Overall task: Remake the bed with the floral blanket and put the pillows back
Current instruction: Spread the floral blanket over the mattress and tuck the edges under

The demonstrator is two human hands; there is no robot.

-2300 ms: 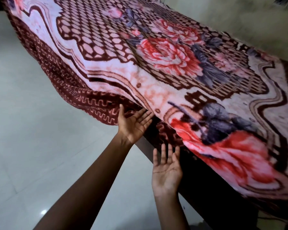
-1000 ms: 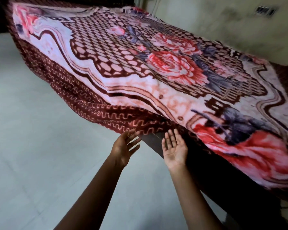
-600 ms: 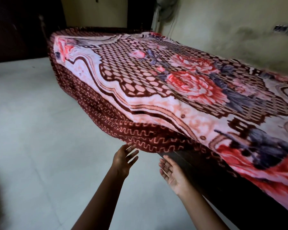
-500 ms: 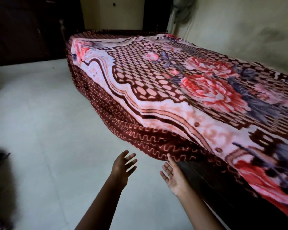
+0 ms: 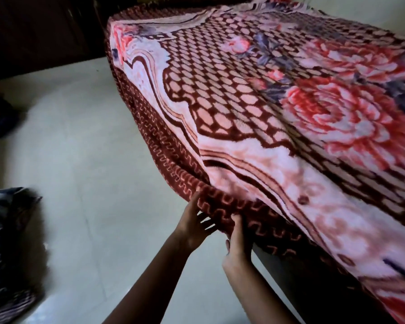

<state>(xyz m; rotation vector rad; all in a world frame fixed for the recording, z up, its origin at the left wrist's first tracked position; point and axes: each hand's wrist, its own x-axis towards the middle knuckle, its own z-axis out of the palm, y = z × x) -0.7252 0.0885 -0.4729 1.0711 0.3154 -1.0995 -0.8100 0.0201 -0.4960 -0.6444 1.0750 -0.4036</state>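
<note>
The blanket lies on top of the bed and fills the right side. Its edge hangs over the bed's left side, above the floor. At the bottom middle, the left hand and the right hand are side by side, both touching that hanging edge, and far to the left a pile of cloth lies on the floor, well apart from the bed.
</note>
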